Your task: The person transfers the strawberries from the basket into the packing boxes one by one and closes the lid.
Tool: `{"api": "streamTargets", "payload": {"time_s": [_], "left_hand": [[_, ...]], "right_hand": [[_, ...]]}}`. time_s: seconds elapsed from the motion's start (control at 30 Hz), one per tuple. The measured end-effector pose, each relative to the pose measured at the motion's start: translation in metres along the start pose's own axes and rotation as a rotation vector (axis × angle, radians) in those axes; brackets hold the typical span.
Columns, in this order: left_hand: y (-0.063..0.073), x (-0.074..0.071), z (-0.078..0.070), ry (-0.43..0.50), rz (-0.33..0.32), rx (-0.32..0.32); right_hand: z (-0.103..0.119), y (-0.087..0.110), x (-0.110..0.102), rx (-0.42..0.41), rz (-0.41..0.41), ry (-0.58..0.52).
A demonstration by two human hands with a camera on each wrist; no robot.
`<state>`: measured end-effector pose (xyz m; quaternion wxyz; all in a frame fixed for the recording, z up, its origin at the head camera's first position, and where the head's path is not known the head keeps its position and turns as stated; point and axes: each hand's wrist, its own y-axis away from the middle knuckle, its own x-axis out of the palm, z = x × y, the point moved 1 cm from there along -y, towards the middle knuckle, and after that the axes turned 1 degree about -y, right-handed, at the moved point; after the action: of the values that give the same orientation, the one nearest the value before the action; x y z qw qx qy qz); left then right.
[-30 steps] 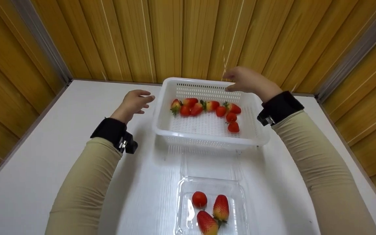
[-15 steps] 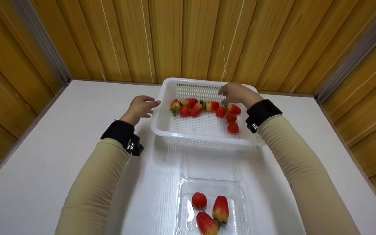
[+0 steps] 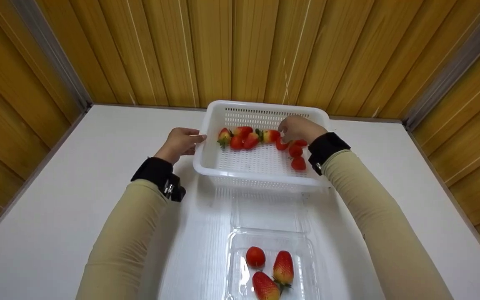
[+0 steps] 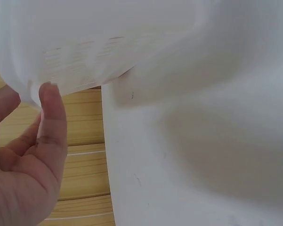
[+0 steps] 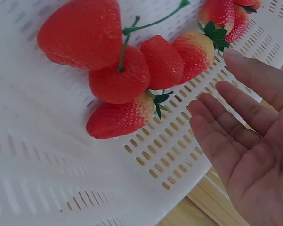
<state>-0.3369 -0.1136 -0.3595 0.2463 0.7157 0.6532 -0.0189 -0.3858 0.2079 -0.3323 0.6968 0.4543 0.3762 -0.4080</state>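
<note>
A white plastic basket (image 3: 256, 177) with slotted walls holds several strawberries (image 5: 125, 115) and round red fruits with green stems (image 5: 120, 75). At its left rim, my left hand (image 3: 180, 143) holds the edge, thumb on top and fingers against the outer wall; the left wrist view shows the hand (image 4: 33, 160) at the basket's corner (image 4: 84, 61). Inside the basket, my right hand (image 3: 300, 128) hovers by the fruit at the right. In the right wrist view, that hand (image 5: 254, 127) has relaxed fingers, apart from the nearest strawberry, with nothing in them.
Nearer to me on the white table (image 3: 98, 166) stands a clear plastic box (image 3: 306, 266), its lid folded back towards the basket. Two strawberries (image 3: 283, 266) and a round red fruit (image 3: 256, 256) lie in it. Wood-patterned panels (image 3: 256, 50) rise behind.
My right hand has come down and left from above the basket's back right rim into the basket. My left hand has moved right, from beside the basket onto its rim.
</note>
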Motion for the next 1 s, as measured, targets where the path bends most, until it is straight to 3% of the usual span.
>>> {"api": "streamTargets", "payload": {"time_s": [0.2,0.37,0.53,0.8,1.0], "left_hand": [[0.001,-0.001,0.001,0.016,0.009,-0.03],[0.002,-0.001,-0.004,-0.041,0.011,-0.042],[0.004,0.0,-0.007,-0.088,0.01,-0.029],[0.007,0.001,-0.006,-0.138,0.02,0.049],[0.006,0.0,-0.009,-0.158,0.011,0.023]], "right_hand": [[0.0,-0.008,0.011,0.0,0.016,0.048],[-0.001,-0.01,0.015,-0.004,-0.004,0.056],[-0.002,-0.013,0.021,0.004,0.006,0.067],[-0.004,-0.018,0.027,-0.053,0.006,0.153],[-0.005,-0.021,0.028,-0.067,0.006,0.157]]}}
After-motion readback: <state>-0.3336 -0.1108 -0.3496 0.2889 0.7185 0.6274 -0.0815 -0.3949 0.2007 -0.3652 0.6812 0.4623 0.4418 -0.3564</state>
